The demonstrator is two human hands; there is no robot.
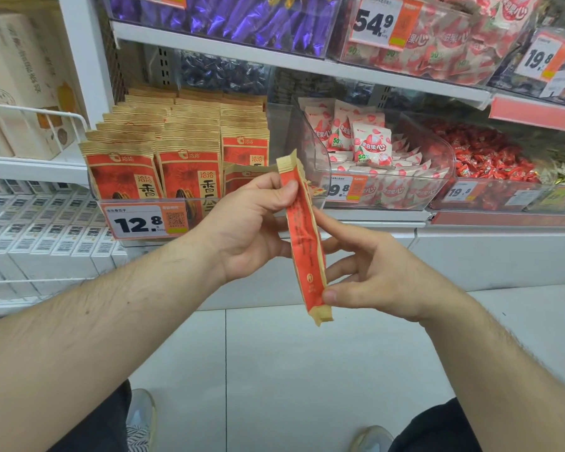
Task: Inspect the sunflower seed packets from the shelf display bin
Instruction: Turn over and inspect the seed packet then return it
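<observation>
A red and tan sunflower seed packet [304, 236] is held edge-on in front of the shelf, tilted slightly from upright. My left hand [252, 223] pinches its upper part between thumb and fingers. My right hand [372, 275] holds its lower part, thumb on the near side and fingers behind. Rows of matching packets [177, 148] stand upright in the clear display bin [93, 194] behind, with a 12.8 price tag [141, 221] on its front.
A clear bin of white and red candy bags [366, 148] sits to the right, then a bin of red wrapped sweets [490, 158]. White boxes [40, 223] fill the low left shelf. Purple packs [235, 17] sit on the upper shelf. White floor tiles lie below, with my shoes.
</observation>
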